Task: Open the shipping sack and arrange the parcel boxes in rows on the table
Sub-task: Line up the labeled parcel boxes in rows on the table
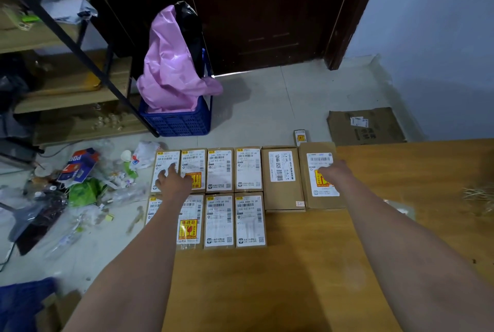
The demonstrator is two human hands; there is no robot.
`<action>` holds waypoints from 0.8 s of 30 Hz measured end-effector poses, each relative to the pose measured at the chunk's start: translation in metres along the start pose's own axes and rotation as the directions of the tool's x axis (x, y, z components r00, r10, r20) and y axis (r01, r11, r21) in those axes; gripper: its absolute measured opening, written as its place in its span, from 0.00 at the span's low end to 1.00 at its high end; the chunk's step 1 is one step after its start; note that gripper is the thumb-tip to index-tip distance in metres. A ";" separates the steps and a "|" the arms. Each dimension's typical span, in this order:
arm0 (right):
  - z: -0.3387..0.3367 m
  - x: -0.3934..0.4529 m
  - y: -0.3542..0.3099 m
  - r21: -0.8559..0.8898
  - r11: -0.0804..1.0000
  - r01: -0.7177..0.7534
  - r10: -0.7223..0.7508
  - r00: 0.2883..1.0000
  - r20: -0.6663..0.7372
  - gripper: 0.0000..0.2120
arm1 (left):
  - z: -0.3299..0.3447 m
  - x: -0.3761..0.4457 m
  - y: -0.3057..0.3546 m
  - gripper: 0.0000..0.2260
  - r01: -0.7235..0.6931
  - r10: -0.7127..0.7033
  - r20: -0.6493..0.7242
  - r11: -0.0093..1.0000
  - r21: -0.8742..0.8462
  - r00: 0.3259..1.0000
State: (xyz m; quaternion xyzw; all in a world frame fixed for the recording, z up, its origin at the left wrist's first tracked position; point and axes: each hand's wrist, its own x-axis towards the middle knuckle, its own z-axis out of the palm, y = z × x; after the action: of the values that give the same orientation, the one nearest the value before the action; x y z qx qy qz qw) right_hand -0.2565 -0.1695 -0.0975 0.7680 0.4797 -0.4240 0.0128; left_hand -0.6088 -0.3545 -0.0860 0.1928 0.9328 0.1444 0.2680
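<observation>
The parcel boxes lie flat, labels up, at the far edge of the wooden desk: a far row of six and a near row of four, each touching its neighbours. The two boxes at the 3 o'clock end of the far row are larger. The left hand rests with spread, straight fingers on the far row's 9 o'clock end; nothing is clamped in its grip. The right hand presses on the large end box; whether its fingers curl cannot be told.

Judged step: squaring the rows. The next move calls for inward pressure from both ends to close gaps, then filling the near row at 3 o'clock.

One small box lies on the floor beyond the desk at 12 o'clock. No shipping sack is identifiable. A blue crate holding a pink bag stands at 11 o'clock; litter spreads at 9 o'clock; flattened cardboard lies at 1 o'clock.
</observation>
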 end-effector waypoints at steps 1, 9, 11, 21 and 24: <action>0.001 -0.001 -0.001 0.022 1.000 -0.005 0.006 1.000 -0.015 0.23 | -0.002 0.003 -0.003 0.29 0.017 -0.017 -0.006 1.000 -0.005 1.000; 0.013 0.004 -0.006 0.000 0.999 -0.046 0.046 0.995 -0.093 0.23 | -0.014 0.027 -0.026 0.32 0.101 -0.101 0.008 0.994 -0.050 0.995; 0.015 0.006 -0.008 -0.022 0.998 -0.062 0.059 0.993 -0.099 0.23 | -0.015 0.029 -0.030 0.32 0.109 -0.108 0.018 0.993 -0.054 0.994; 0.018 0.001 -0.009 0.013 0.998 -0.060 0.061 0.992 -0.108 0.21 | -0.019 0.035 -0.040 0.32 0.116 -0.113 0.042 0.990 -0.084 0.993; 0.018 0.000 -0.009 0.038 0.998 -0.059 0.063 0.993 -0.101 0.23 | -0.019 0.036 -0.040 0.32 0.110 -0.107 0.042 0.991 -0.073 0.993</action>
State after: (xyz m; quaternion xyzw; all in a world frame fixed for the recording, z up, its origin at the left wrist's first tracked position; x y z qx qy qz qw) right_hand -0.2745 -0.1727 -0.1054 0.8030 0.4485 -0.3922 -0.0122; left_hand -0.6586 -0.3774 -0.1012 0.1344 0.9306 0.1609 0.3001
